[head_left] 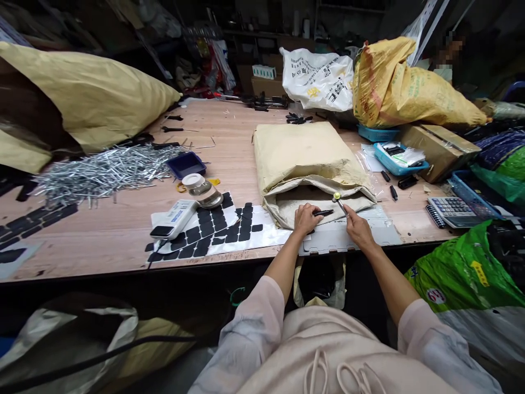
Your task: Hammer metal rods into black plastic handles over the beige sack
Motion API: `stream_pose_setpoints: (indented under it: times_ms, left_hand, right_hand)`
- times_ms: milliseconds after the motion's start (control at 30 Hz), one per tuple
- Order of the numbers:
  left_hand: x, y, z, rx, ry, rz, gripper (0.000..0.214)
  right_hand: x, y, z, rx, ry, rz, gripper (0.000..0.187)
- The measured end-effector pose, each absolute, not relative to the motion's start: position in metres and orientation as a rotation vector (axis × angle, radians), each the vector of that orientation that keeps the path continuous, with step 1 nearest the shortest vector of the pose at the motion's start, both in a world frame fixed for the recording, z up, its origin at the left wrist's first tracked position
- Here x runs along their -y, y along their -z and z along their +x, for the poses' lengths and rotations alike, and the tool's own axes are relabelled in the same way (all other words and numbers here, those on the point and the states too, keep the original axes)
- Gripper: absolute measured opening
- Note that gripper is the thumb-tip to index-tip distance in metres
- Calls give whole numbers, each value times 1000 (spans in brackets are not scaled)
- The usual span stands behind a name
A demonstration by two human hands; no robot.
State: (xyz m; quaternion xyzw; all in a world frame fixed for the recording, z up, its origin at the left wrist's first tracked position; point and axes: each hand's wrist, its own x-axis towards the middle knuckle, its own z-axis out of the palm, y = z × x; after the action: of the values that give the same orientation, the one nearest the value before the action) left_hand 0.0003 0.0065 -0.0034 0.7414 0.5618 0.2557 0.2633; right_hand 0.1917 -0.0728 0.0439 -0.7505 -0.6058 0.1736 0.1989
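Note:
My left hand is closed around a small black elongated part that sticks out to the right, at the mouth of a tan paper sack lying on the wooden table. My right hand pinches a thin metal tool with a yellow-green knob, its tip pointed toward the black part. Both hands rest over a pale plastic sheet at the table's front edge.
Sheets of black square pads, a white handheld device, a glass jar, a blue tray and a heap of metal pins lie left. Bags, blue baskets, a box and a calculator crowd the right. Another person sits far right.

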Motion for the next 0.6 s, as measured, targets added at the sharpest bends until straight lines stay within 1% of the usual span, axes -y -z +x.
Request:
stream_pose_setpoints:
  times_ms: [100,333,400,500,600]
  left_hand:
    - [-6,2,-1,-1510,-687,1997,16]
    - [-3,-12,-9,-1401,-648,1949,19]
    - [13,-19,-13,-1307,-693,1961,20]
    - [58,-22,-17,-1107,-776,2103,20]
    - [106,-15,-19,-1009,-734,2227,19]
  right_hand:
    - [60,-46,203,1662,-511,-2256,53]
    - [52,-40,202,1687,-510,-2411,56]
    - [52,-39,201,1687,-510,-2418,56]
    - [54,-39,201,1707,-488,-2381,55]
    - [56,-38,200,1706,-480,-2356,54]
